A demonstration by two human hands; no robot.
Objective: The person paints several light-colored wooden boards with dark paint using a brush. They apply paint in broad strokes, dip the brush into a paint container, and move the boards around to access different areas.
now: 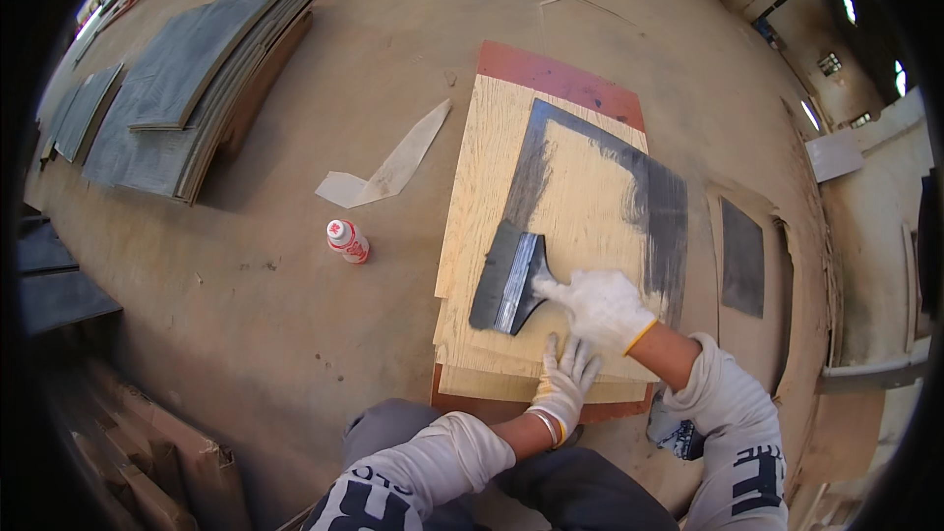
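My right hand (pixel 595 310), in a white knit glove with a yellow cuff edge, is closed around the handle of a wide flat paintbrush (pixel 513 280). Its dark bristles rest at the left side of a pale wood-grain board (pixel 585 182). A band of dark paint (pixel 669 202) runs along the board's left, far and right edges, streaky on its inner side; the middle is bare wood. My left hand (pixel 565 381), gloved too, lies with fingers spread on the near edge of the board. More wood-grain boards and a reddish-brown panel (pixel 560 79) lie underneath.
Left of the boards, a white bottle with red markings (pixel 348 241) stands on the floor, near a bent pale strip (pixel 393 162). Stacks of dark panels (pixel 206 64) lie at the far left. A dark-smeared container (pixel 674 433) sits by my right forearm; a dark panel (pixel 742 256) lies farther right.
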